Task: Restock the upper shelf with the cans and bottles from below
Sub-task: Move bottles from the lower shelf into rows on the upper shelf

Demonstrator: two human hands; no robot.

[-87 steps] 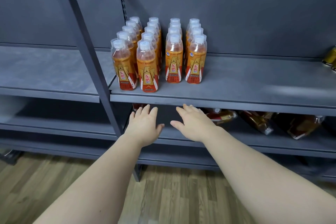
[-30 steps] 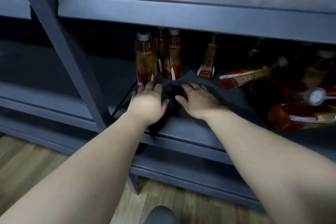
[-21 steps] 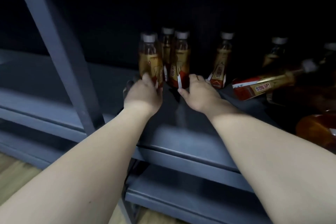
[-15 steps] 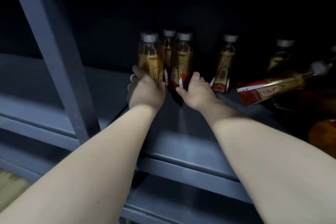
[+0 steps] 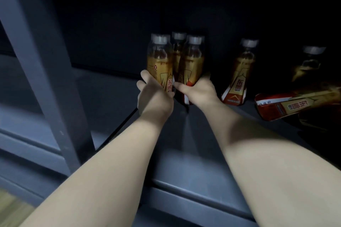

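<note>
I look into the dark lower shelf (image 5: 184, 153). Three upright orange drink bottles with white caps stand close together at its middle. My left hand (image 5: 154, 97) grips the base of the left bottle (image 5: 159, 61), fingers wrapped round its left side. My right hand (image 5: 198, 92) grips the base of the right bottle (image 5: 193, 62). A third bottle (image 5: 178, 46) stands just behind these two, mostly hidden. The upper shelf is out of view.
Another upright bottle (image 5: 239, 77) stands to the right of my right hand, and one more (image 5: 308, 64) further right in shadow. A bottle (image 5: 295, 103) lies on its side at the right edge. A grey upright post (image 5: 42, 72) runs down the left.
My view dropped from the upper shelf to the lower one. Both hands reached in along the shelf and closed round the bases of two bottles.
</note>
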